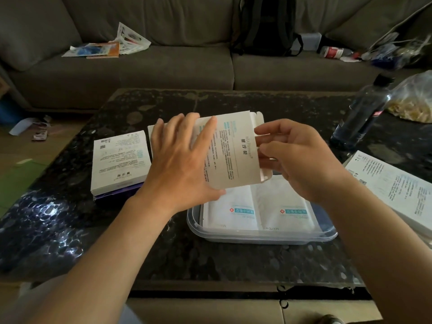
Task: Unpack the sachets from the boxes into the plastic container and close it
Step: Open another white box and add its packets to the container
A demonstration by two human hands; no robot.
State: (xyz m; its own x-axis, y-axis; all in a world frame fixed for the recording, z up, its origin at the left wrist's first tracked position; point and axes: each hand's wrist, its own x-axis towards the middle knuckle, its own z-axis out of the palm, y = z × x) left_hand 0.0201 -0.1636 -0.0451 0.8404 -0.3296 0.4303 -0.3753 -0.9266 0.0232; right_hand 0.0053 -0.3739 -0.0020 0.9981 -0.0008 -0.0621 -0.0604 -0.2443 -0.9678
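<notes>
My left hand grips a flat white printed box above the clear plastic container, thumb under its near edge and fingers over its left side. At the box's opened right end, my right hand pinches the end flap. Two white sachets with blue labels lie side by side inside the open container. Another white box lies flat on the table to the left, stacked on a purple item.
A flattened white box or leaflet lies at the right table edge. A dark plastic bottle and a bag of snacks stand at the far right. A sofa with a black backpack and scattered papers is behind the table.
</notes>
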